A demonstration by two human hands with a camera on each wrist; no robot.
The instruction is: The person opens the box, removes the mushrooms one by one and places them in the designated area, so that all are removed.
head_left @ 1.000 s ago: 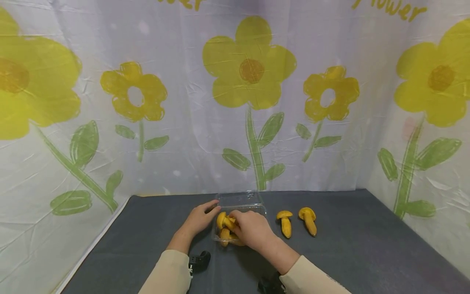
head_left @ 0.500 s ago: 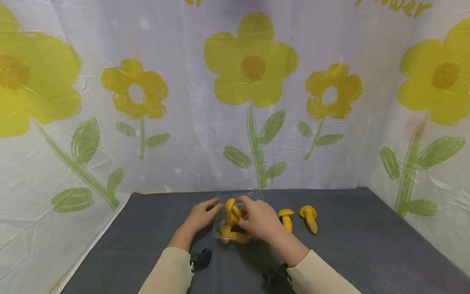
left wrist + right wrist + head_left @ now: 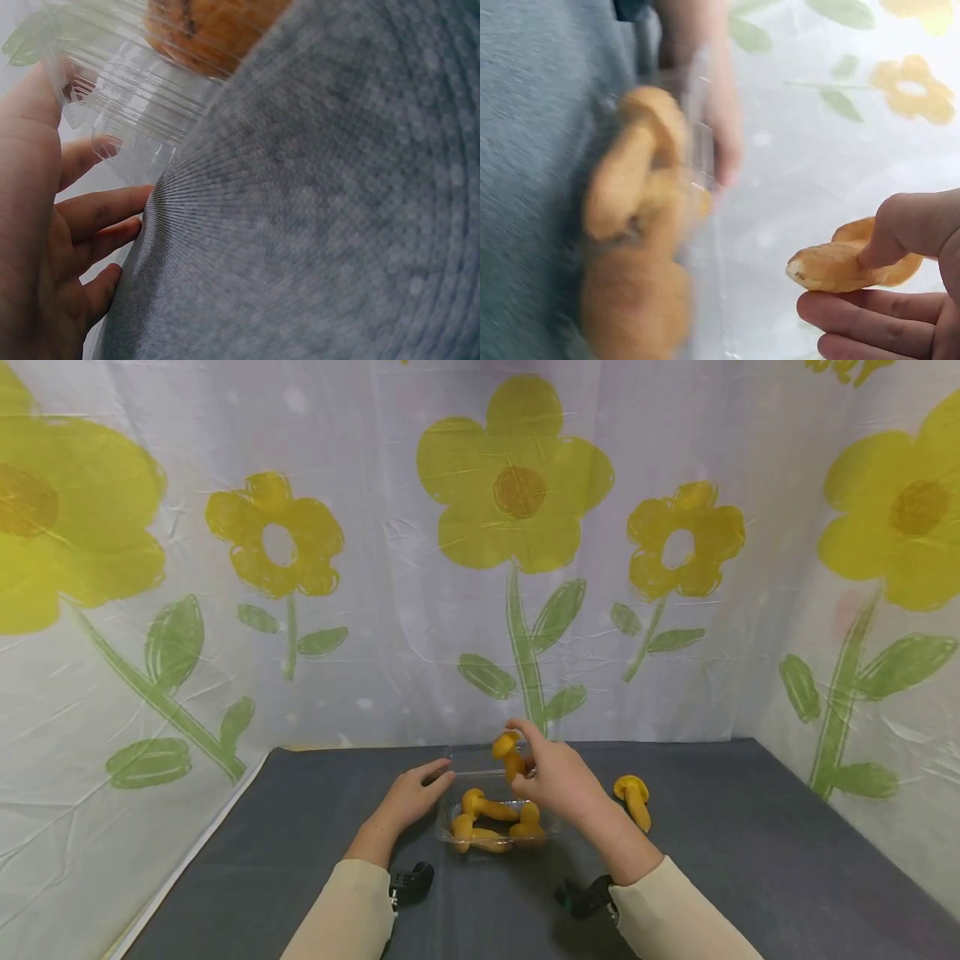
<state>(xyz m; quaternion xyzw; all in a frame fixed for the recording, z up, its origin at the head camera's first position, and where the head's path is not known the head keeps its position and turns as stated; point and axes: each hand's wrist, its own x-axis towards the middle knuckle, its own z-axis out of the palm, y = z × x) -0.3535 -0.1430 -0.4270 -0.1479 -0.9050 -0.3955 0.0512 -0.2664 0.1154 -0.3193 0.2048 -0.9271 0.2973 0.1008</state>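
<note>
A pale, wrinkled fabric backdrop is hanging behind and along both sides of the dark grey counter. Near its middle, a large printed yellow central flower is displaying an orange centre. A smaller left flower and a smaller right flower, both white-centred, are flanking it. Green leaves are branching from the stems, while yellow lettering is running off the upper right edge.
</note>
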